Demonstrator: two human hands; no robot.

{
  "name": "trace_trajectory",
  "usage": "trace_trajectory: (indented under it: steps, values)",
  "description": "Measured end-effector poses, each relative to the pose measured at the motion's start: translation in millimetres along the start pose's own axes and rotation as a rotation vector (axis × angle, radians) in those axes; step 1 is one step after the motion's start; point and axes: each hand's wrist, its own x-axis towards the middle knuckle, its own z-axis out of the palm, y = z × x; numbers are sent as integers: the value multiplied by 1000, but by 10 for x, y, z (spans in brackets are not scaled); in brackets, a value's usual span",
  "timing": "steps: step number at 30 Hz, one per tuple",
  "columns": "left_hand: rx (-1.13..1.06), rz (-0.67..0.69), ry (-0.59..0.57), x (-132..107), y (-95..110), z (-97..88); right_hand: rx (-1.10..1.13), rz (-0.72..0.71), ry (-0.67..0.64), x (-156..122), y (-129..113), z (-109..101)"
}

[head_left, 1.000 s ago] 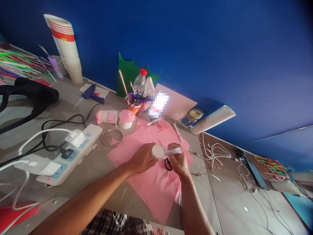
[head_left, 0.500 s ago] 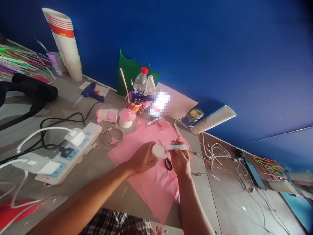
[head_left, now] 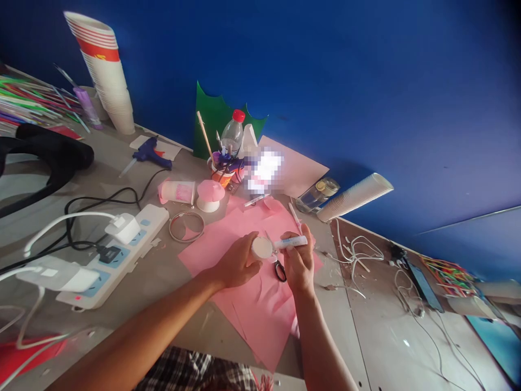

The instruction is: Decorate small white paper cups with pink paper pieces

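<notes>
My left hand point(head_left: 240, 262) is closed round a small white paper cup point(head_left: 262, 247), whose round end faces me. In my right hand point(head_left: 299, 266) a slim white tube with bluish print point(head_left: 291, 243), perhaps glue, is gripped between thumb and fingers. Its left end lies close to the cup; I cannot tell whether they touch. Beneath both hands spreads pink paper point(head_left: 256, 320). Scissors with black handles point(head_left: 280, 271) lie on it, partly hidden by my hands.
Left of the paper are a pink-topped cup point(head_left: 209, 196), a tape roll point(head_left: 186, 226) and a power strip point(head_left: 116, 260). A glue gun point(head_left: 151, 153) lies behind them. Stacked paper cups point(head_left: 358, 196) and white cables point(head_left: 358, 247) are on the right.
The tube in my right hand has tilted, its right end rising and its left end shifting toward the cup. My left hand and the cup have hardly moved.
</notes>
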Motion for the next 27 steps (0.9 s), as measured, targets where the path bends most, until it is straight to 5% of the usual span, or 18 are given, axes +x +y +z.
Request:
trace_trajectory:
  steps: [7, 16, 27]
  values:
    - [66, -90, -13, 22, -41, 48, -152, -57, -54, -30, -40, 18]
    - [61, -41, 17, 83, 134, -16, -230, -109, -90, -18, -59, 18]
    - [64, 22, 17, 68, 101, -16, -279, -86, -110, 36, 106, -50]
